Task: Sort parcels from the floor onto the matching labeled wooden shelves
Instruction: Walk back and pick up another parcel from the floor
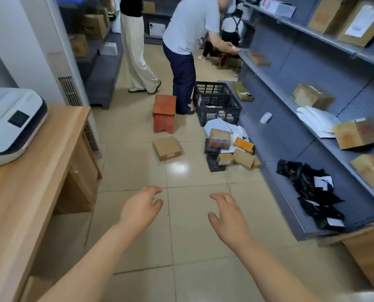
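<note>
Both hands empty, fingers spread; parcel pile (229, 147) lies at one o'clock, nearer right hand (227, 216) than left hand (141, 207)

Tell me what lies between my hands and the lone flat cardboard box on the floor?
Only bare floor tiles, in the head view, between the hands and the box.

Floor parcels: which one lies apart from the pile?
The flat brown box in front of the red stool. It lies alone on open tile; the rest are heaped against the grey shelving.
</note>
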Motion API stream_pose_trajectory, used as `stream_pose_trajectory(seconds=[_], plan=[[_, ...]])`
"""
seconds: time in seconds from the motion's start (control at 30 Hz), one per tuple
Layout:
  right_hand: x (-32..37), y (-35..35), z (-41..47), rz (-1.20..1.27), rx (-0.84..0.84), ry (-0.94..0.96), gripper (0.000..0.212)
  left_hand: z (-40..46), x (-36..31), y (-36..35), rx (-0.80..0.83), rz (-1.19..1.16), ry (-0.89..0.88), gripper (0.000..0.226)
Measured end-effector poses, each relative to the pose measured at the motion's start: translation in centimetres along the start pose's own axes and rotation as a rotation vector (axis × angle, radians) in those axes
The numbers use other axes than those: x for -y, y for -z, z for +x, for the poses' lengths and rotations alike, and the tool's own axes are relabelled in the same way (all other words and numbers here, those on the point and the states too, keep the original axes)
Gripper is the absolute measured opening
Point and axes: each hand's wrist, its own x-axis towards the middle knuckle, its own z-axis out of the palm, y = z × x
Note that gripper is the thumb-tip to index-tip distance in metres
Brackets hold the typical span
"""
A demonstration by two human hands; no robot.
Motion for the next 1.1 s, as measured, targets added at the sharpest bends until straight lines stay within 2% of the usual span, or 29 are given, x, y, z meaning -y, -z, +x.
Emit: stream_pose_trajectory(seconds=[0.23,0.43,0.77,1.1], plan=[[-0.4,-1.5,9.1,-0.004,0.097,-0.006,0.047,8.3,2.6,0.5,0.026,-0.035,0.086,0.034],[-2.8,-1.7,18.5,0.05,0.139,0.023,0.046,15.9,1.6,-0.3,0.028,-0.01,0.123,0.034],[-7.9,0.4,35.1,0.084,0.195,0.062,0.047,28.9,-2.5,-0.8,-0.063,-0.058,0.226,0.031],[-7.4,-2.9,46.5,0.083,0.3,0.1,0.047,37.2,0.1,0.7,-0.104,-0.047,0.329,0.032]])
